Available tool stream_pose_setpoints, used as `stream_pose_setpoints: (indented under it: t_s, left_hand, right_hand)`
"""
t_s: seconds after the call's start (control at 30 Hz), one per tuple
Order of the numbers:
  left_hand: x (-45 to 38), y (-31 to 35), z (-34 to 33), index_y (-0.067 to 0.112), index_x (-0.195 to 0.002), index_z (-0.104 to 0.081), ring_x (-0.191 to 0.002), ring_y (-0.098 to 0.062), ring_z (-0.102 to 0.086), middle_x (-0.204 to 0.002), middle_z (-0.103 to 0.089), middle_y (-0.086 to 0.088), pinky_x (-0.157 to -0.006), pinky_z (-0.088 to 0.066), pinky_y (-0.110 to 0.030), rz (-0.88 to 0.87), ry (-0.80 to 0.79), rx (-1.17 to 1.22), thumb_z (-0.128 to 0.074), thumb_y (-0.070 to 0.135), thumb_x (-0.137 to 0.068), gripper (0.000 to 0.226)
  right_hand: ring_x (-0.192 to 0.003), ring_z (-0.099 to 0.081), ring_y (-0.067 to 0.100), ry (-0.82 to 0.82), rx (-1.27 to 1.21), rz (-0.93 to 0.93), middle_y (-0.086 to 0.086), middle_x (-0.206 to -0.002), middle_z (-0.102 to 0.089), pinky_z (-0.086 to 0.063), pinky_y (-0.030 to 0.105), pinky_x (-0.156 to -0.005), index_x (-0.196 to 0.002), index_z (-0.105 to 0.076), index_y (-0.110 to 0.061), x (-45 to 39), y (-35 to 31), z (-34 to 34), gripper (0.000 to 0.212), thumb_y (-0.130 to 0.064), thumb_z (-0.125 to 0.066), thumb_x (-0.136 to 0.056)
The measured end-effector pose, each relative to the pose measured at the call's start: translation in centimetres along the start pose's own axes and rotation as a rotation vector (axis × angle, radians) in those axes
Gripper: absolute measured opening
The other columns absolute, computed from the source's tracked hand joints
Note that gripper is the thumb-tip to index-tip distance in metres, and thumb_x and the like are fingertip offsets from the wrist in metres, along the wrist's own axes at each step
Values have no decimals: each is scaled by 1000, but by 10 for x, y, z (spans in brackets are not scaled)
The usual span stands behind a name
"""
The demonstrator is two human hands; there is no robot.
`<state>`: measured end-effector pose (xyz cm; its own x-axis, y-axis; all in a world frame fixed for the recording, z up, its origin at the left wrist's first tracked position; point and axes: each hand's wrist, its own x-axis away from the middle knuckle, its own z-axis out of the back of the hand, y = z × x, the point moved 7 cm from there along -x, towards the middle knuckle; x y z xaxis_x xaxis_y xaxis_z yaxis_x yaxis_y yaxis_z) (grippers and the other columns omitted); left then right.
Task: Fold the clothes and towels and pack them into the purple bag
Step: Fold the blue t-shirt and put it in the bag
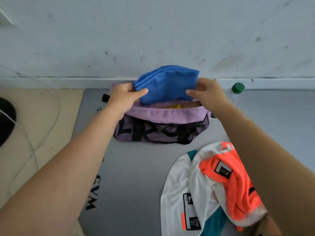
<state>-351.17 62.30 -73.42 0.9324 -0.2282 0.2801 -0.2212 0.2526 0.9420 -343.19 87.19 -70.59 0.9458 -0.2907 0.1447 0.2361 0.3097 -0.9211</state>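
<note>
Fingers point(143, 91) of the left hand point(125, 97) and right hand point(207, 92) pinch opposite ends of a folded blue towel point(167, 84), its long axis nine-to-three, directly above the open purple bag point(162, 123) at twelve o'clock, an unfolded white-and-orange jersey point(213, 184) waiting at five.

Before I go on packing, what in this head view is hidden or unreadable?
- Purple bag interior: the blue folded cloth and the front rim cover it; only a yellow patch shows.
- Bag lettering: creased, unreadable.
- Left hand and right hand: fingers hidden behind the cloth.
- White and orange garments: partly under the right forearm, cut by the bottom edge.
- Green-capped bottle: body blurred.
</note>
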Motion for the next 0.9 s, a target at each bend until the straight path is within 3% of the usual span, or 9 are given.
stream_pose_setpoints:
  t_s: [0.07,0.17,0.23,0.37,0.5,0.6,0.73,0.83,0.9]
  left_hand:
    - [2,-20,-4,26,-90,-70,-91,-16,-71,-97,-74,2,-80,-59,-30,50,-65,-130,-75,19,-85,9]
    - [1,-36,-1,19,-91,-74,-83,-15,-68,-93,-75,-2,-76,-52,-31,59,-88,-479,-74,32,-85,15]
    - [-2,-40,-7,6,-91,-71,-81,-23,-63,-93,-72,-13,-70,-46,-34,62,-142,-671,-70,37,-88,31]
    - [-12,-44,-26,10,-80,-54,-83,-20,-51,-91,-59,-7,-63,-34,-32,66,-275,-903,-61,37,-94,31]
    - [-25,-47,-26,14,-104,-60,-92,-23,-53,-103,-61,-6,-73,-38,-32,46,-280,-1032,-54,39,-97,27]
    - [-33,-47,-15,18,-94,-58,-94,-28,-58,-102,-66,-6,-77,-46,-37,1,-168,-1024,-54,42,-96,25]
    - [-40,-57,-3,15,-124,-63,-114,-24,-58,-123,-65,-5,-94,-45,-35,69,-45,-544,-54,37,-98,35]
    - [-43,-64,-6,18,-127,-61,-114,-16,-56,-121,-63,4,-85,-45,-25,106,-15,-297,-55,35,-98,34]
    - [-49,-66,-11,16,-124,-63,-110,-17,-58,-114,-63,4,-77,-43,-21,95,-35,-323,-57,31,-98,31]
  right_hand:
    - [-81,-65,10,-107,122,-62,11,-100,-72,-53,12,-74,-108,-67,-7,-1,22,-5,23,-1,-67,-86]
    - [-83,-63,19,-281,294,-124,17,-99,-71,-55,37,-86,-103,-66,-3,0,50,-12,17,-5,-66,-86]
    - [-79,-61,22,-361,352,-107,5,-86,-73,-55,31,-80,-91,-68,-9,1,55,-23,7,-5,-66,-85]
    - [-70,-55,15,-340,427,-93,1,-73,-64,-51,27,-68,-87,-68,-6,-7,58,-39,7,-14,-69,-86]
    - [-60,-49,10,-239,306,-140,-4,-65,-55,-49,28,-61,-83,-68,-7,-16,60,-43,16,-23,-70,-86]
    - [-60,-42,14,-144,355,-117,-2,-63,-47,-40,27,-58,-69,-55,-9,-23,65,-38,27,-24,-69,-87]
    - [-63,-43,19,-203,470,-203,1,-63,-46,-37,28,-57,-65,-43,-14,-30,84,-39,35,-25,-66,-89]
    - [-63,-55,21,-265,357,-270,3,-70,-57,-48,28,-59,-86,-58,-10,-34,92,-47,18,-25,-65,-90]
    - [-62,-60,19,-266,356,-255,1,-79,-62,-53,29,-60,-113,-59,-14,-38,92,-50,25,-24,-65,-91]
